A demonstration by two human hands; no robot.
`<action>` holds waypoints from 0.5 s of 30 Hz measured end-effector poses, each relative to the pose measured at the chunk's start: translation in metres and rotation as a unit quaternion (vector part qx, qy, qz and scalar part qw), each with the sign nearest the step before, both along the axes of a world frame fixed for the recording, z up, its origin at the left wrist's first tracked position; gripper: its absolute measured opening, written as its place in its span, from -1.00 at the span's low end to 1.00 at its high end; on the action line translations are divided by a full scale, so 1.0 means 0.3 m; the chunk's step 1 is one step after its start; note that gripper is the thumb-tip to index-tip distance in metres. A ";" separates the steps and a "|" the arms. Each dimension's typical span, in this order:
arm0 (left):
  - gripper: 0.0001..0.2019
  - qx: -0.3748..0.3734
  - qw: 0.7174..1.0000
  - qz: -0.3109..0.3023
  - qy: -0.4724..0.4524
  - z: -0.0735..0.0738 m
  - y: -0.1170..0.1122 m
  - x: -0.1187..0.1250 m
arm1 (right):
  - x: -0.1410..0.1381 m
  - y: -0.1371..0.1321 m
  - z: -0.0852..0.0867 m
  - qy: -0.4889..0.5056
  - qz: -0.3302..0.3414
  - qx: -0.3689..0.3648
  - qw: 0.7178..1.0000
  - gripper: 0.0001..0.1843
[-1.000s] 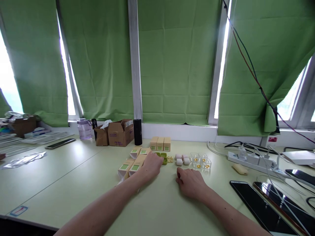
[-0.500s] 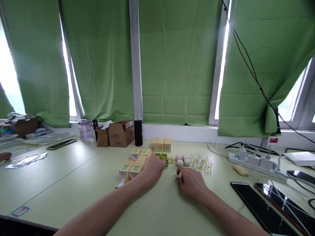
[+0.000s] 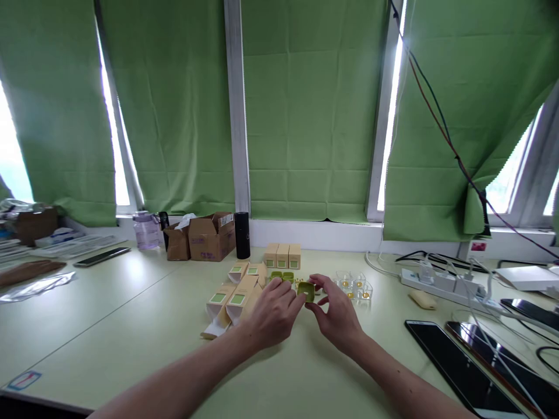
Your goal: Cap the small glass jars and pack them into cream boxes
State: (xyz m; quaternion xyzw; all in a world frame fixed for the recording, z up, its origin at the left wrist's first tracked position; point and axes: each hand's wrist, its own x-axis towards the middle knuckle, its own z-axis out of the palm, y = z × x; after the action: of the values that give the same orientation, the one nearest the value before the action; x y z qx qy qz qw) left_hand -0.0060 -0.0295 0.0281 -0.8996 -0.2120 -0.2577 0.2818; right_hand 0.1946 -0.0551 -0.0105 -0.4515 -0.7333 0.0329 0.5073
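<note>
A small square green cup [image 3: 306, 291] is held above the table, its hollow side facing me. My right hand [image 3: 338, 317] pinches its right side between thumb and fingers. My left hand [image 3: 276, 308] is closed, with its thumb and fingertips at the cup's left edge. Just behind my left hand sit more green cups [image 3: 287, 276]. Small yellowish pieces [image 3: 299, 281] show partly behind the held cup. Clear cups [image 3: 365, 290] with gold-coloured centres stand beyond my right hand, which mostly hides the pale blocks there. Opened cardboard boxes [image 3: 238, 299] lie left of my left hand.
Three closed small boxes [image 3: 283, 256] stand at the back. Behind are a black cylinder [image 3: 242, 235], cartons [image 3: 212, 238] and a purple bottle [image 3: 146, 231]. A power strip [image 3: 449, 288], cables and phones [image 3: 454, 361] occupy the right. Another person's hand [image 3: 32, 272] rests far left.
My left hand has brought a green cup from the group toward me, and my right hand has moved up to grip it. The other person's hand reaches further in.
</note>
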 end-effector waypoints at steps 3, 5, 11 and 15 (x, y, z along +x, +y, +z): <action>-0.84 0.005 0.991 -0.069 -0.115 0.001 0.010 -0.029 | -0.003 -0.002 -0.002 0.028 0.019 0.035 0.999 -0.47; -0.70 -0.008 0.982 -0.094 -0.162 0.010 0.013 -0.046 | -0.006 -0.007 0.001 0.039 0.031 0.054 0.997 -0.45; -0.59 -0.058 0.980 -0.117 -0.152 0.016 0.012 -0.052 | -0.021 -0.024 0.006 0.039 0.051 0.079 0.995 -0.45; -0.69 -0.049 0.978 -0.123 -0.159 0.005 0.014 -0.045 | -0.023 -0.030 0.008 0.032 0.051 0.084 0.995 -0.45</action>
State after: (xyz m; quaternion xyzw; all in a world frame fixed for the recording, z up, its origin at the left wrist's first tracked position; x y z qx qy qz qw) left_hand -0.0195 -0.0253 0.0297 -0.8791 -0.1538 -0.4194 0.1664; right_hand 0.1876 -0.0641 -0.0082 -0.3676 -0.7393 0.0114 0.5641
